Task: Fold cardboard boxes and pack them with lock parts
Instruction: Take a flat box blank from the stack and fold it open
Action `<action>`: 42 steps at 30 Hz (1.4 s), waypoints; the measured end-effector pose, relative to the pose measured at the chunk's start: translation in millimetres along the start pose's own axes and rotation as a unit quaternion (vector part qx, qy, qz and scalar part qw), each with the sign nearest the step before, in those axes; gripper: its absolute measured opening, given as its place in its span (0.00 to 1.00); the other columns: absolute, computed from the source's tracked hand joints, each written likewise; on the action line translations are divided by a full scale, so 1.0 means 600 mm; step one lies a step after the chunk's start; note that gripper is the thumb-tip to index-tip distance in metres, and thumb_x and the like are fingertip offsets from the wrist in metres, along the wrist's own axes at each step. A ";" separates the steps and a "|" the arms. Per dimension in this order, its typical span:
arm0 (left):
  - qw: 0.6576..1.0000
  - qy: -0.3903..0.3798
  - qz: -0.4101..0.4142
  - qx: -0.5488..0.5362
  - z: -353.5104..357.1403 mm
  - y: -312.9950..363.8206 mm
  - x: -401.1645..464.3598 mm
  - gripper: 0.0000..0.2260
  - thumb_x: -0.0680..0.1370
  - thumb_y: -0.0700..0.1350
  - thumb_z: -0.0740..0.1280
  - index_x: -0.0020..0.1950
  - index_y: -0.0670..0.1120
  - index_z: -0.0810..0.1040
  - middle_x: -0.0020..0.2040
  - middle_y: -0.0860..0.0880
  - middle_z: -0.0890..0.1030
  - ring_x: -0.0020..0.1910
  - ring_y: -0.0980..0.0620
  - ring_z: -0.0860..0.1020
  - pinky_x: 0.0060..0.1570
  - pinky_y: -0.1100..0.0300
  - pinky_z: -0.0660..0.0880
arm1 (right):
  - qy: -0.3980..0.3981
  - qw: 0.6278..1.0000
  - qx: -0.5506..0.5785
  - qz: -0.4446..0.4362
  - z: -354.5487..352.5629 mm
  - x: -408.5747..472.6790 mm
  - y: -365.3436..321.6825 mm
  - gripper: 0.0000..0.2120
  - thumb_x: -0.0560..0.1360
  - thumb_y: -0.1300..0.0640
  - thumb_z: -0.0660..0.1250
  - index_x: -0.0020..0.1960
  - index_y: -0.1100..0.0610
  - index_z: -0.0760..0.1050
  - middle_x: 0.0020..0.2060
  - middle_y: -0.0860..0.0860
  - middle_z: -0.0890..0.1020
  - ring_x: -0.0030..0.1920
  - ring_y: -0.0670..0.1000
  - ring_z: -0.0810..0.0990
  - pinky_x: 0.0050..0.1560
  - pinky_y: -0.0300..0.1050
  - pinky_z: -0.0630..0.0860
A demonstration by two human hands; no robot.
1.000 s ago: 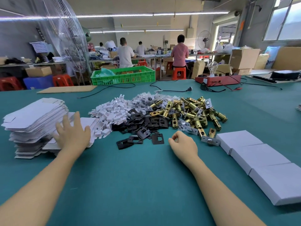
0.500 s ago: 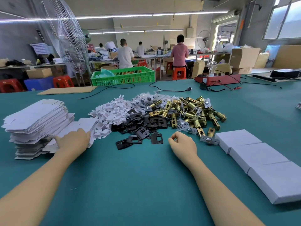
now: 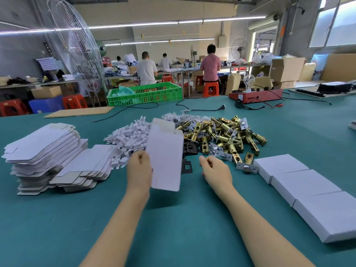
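**One flat box in hand, ready for folding**

Nearest the person, the left hand [image 3: 139, 171] held a flat white box blank [image 3: 165, 157] upright above the green table [image 3: 173, 228], fingers curled closed around its left edge, so both faces stood free, probably for the other hand to open it out. The right hand [image 3: 216, 171] rested just beside it on the table with its fingers loosely curled and nothing visibly in them; whether it hid a small part I could not tell.

To the right lay a row of closed white boxes [image 3: 308, 191], set edge to edge, likely finished work kept out of the way. To the left sat the stack of flat blanks [image 3: 42, 149], within easy reach of the left hand. Beyond the hands lay white card inserts [image 3: 129, 139], black plates [image 3: 189, 148] and a heap of brass latches [image 3: 225, 135], grouped by kind within reach for packing.
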State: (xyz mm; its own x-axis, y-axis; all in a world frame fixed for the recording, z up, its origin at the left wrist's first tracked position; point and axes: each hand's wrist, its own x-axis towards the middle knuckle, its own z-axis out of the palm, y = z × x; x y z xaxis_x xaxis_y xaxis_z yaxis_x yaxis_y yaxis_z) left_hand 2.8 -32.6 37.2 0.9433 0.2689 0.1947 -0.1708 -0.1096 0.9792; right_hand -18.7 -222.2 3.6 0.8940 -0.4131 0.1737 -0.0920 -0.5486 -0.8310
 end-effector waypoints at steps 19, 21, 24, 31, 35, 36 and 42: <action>0.992 -0.090 0.070 -0.054 0.020 -0.041 -0.064 0.13 0.80 0.35 0.64 0.52 0.55 0.72 0.53 0.51 0.81 0.52 0.56 0.80 0.45 0.69 0.75 | -0.037 0.964 0.250 -0.080 0.018 -0.040 -0.037 0.08 0.80 0.56 0.61 0.47 0.60 0.74 0.40 0.57 0.78 0.38 0.48 0.73 0.39 0.44 0.70; 0.990 -0.082 0.103 -0.049 0.022 -0.040 -0.068 0.12 0.81 0.36 0.63 0.52 0.55 0.70 0.52 0.49 0.81 0.49 0.57 0.80 0.44 0.69 0.74 | 0.004 0.971 0.207 -0.122 0.020 -0.044 -0.042 0.04 0.80 0.56 0.63 0.48 0.56 0.74 0.40 0.53 0.78 0.37 0.44 0.73 0.40 0.39 0.70; 0.982 -0.074 0.167 -0.052 0.026 -0.038 -0.075 0.13 0.82 0.36 0.61 0.51 0.56 0.68 0.48 0.52 0.80 0.44 0.59 0.78 0.43 0.71 0.73 | 0.124 0.962 0.120 -0.211 0.019 -0.055 -0.053 0.13 0.77 0.59 0.67 0.61 0.55 0.71 0.46 0.48 0.76 0.46 0.44 0.75 0.45 0.34 0.72; 0.908 -0.029 0.405 0.107 0.033 -0.048 -0.076 0.12 0.79 0.37 0.60 0.59 0.50 0.68 0.48 0.53 0.74 0.44 0.53 0.71 0.48 0.64 0.67 | 0.299 0.877 0.001 -0.377 0.007 -0.064 -0.076 0.21 0.72 0.52 0.69 0.60 0.63 0.71 0.55 0.59 0.76 0.57 0.55 0.73 0.60 0.45 0.71; 0.897 -0.032 0.427 0.107 0.031 -0.050 -0.072 0.11 0.78 0.41 0.57 0.59 0.50 0.68 0.46 0.57 0.71 0.43 0.52 0.70 0.45 0.58 0.68 | 0.277 0.893 0.025 -0.354 0.005 -0.075 -0.079 0.22 0.70 0.48 0.69 0.54 0.65 0.74 0.50 0.56 0.77 0.52 0.53 0.72 0.57 0.40 0.68; 0.896 -0.035 0.428 0.111 0.030 -0.049 -0.071 0.11 0.77 0.39 0.57 0.59 0.50 0.68 0.45 0.58 0.70 0.43 0.53 0.69 0.45 0.57 0.68 | 0.277 0.893 0.033 -0.353 0.000 -0.074 -0.081 0.22 0.69 0.48 0.68 0.52 0.65 0.74 0.48 0.54 0.77 0.50 0.52 0.71 0.55 0.39 0.67; 0.897 -0.030 0.422 0.125 0.033 -0.044 -0.079 0.19 0.75 0.32 0.61 0.60 0.51 0.68 0.49 0.56 0.70 0.45 0.52 0.69 0.48 0.53 0.68 | 0.273 0.896 0.030 -0.349 -0.020 -0.070 -0.086 0.17 0.70 0.48 0.67 0.44 0.64 0.75 0.43 0.55 0.76 0.44 0.55 0.72 0.50 0.35 0.63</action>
State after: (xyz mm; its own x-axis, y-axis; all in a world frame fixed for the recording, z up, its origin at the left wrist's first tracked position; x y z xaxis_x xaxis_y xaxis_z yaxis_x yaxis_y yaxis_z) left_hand -32.0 -61.6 1.1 0.5230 -0.0619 0.8501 -0.7691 -0.4642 0.4394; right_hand -56.7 -185.0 45.6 0.3747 -0.2871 0.8816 0.4441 -0.7791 -0.4425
